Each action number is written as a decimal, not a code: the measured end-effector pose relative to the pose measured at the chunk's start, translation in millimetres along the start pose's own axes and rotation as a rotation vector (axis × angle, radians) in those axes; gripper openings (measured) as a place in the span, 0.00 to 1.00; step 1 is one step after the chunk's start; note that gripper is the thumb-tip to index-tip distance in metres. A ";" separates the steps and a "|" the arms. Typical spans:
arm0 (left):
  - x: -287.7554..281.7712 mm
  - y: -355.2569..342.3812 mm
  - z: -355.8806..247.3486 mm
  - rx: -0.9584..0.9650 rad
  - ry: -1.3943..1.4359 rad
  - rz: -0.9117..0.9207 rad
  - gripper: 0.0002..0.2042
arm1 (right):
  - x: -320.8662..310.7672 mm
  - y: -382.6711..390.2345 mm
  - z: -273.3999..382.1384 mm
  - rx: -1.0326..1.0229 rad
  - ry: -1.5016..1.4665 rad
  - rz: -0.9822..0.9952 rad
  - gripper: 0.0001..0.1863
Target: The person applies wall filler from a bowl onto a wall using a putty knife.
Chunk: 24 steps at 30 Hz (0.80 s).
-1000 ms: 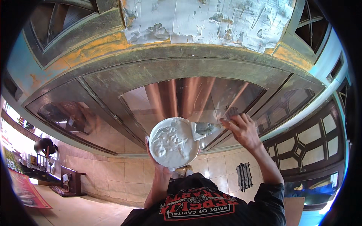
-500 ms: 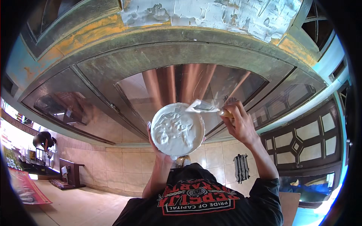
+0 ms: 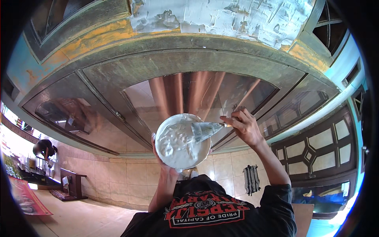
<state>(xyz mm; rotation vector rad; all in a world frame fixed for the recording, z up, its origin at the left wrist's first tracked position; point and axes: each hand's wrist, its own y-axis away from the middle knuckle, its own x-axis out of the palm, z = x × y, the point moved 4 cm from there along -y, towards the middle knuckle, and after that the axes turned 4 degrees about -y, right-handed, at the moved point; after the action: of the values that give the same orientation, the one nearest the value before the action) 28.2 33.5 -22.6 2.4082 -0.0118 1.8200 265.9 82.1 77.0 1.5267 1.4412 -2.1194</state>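
A round white tub sits in my left hand, whose fingers wrap round its left side and underside. Thick white paste, lumpy on top, fills it. My right hand is closed on the handle of a putty knife. The knife's broad blade, smeared with white, lies over the right part of the paste, its wide edge touching it. Most of the handle is hidden by my fingers.
Ahead stands a dark wooden door with a glass pane and brownish curtains. Above it is a wall panel coated in patchy white. A striped mat lies on the tiled floor. Another person is at far left.
The putty knife has swung down from the tub's upper right rim, and its blade has turned flatter onto the paste. The tub has shifted slightly left and down.
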 end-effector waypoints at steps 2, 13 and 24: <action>-1.6 -0.5 -1.3 -0.005 0.012 0.016 0.32 | -5.6 5.4 -5.9 -0.008 0.040 0.004 0.28; 15.8 -3.8 7.0 -0.067 0.032 0.109 0.34 | -66.2 -0.1 -17.6 0.246 -0.054 0.042 0.25; 57.8 16.0 10.3 0.263 -0.404 0.405 0.33 | -80.5 -83.5 7.2 -0.092 0.122 0.444 0.15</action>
<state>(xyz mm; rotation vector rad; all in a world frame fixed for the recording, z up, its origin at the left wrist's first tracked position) 52.7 20.5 31.5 3.1128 -0.3398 1.5031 248.5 89.7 191.6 1.7676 1.0834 -1.7048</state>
